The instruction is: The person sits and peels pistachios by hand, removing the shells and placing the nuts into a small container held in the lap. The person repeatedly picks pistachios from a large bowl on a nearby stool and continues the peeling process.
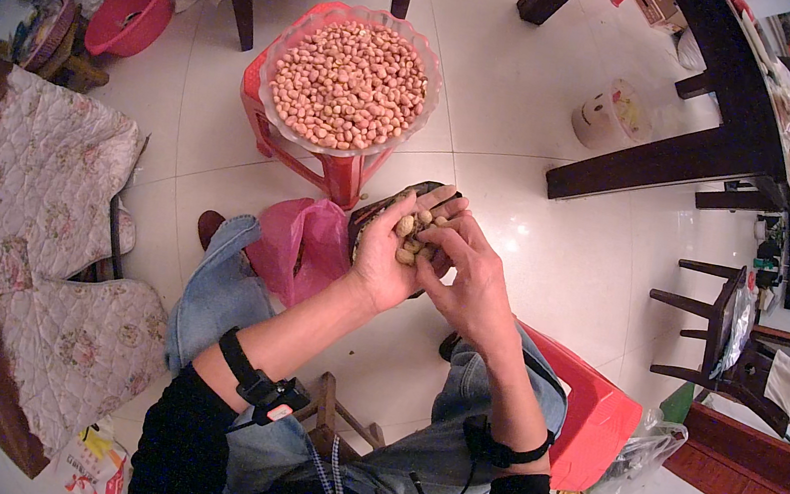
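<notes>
Several unshelled peanuts lie in the cupped palm of my left hand. The fingers of my right hand are bent over that palm and touch among the peanuts; whether they grip one cannot be told. Beneath both hands is a dark round container, mostly hidden by them. A pink plastic bag stands open to the left of my left hand. Beyond it, a clear scalloped bowl full of shelled reddish peanuts rests on a red plastic stool.
A red plastic stool stands by my right leg. Dark table legs and a translucent bucket are at the upper right. To the left are a quilted floral seat cover and a pink basin. A small wooden stool is below.
</notes>
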### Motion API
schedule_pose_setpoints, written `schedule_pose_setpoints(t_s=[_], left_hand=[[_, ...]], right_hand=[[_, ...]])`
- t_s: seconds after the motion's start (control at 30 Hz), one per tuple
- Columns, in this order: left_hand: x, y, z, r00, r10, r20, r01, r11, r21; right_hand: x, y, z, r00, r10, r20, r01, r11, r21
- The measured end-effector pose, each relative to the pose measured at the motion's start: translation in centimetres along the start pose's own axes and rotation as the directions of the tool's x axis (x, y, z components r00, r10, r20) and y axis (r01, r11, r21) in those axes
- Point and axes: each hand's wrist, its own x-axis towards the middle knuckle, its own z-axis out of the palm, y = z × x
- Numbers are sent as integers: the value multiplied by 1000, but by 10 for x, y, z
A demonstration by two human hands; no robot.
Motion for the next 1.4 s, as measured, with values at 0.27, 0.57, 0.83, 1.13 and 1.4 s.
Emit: schedule_pose_setpoints(t_s=[0.27,0.57,0.83,1.13,1.4], left_hand=[[-6,-1,10,998,10,-57,-5,997,78],[-4,-3,11,997,25,-78,-18,995,98],[-2,-1,4,999,-16,38,16,1000,3],[-6,0,11,982,55,-178,-34,992,119],[-8,10,13,952,82,-296,37,926,375]], right_hand=[[-1,-1,-1,1000,8,19,-7,1000,-19],[-1,4,4,998,-35,-51,33,999,-34],[0,9,5,993,55,-108,-44,994,97],[8,13,-9,915,400,56,-277,521,807],[7,15,-18,923,385,-6,-241,591,770]])
